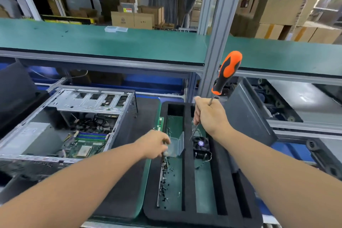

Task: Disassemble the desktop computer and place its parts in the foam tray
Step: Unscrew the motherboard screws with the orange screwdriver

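Right hand (209,114) raised over the foam tray (188,214), fingers curled round the metal shaft of a screwdriver (226,74), orange-and-black handle pointing up and tilted right, tip end coming out below the fist toward the tray. Left hand (154,144) lower, over the tray's left compartment, fingers bent down and pinching something small at the edge of a clear plastic box (174,146); what it pinches is too small to tell. Black foam tray sits on the bench right of centre, long compartments running away from the camera. Left compartment holds the clear box, a narrow metal strip (160,181) along its left wall and loose dark screws (165,177) scattered on the green bottom. Next compartment to the right holds a CPU cooler with fan (201,147), its wire trailing toward the camera. A green circuit board edge (160,123) stands at the tray's far left corner. Desktop computer case (61,126) lies open on its side to the left of the tray, on a dark mat (127,181), well apart from both hands; motherboard (87,146) with blue RAM slots and bare CPU socket visible inside, cables bunched above it. Grey panel (248,116) leans just right of the tray. Green shelf (129,42) runs across above the bench, small clear container (116,29) on it.
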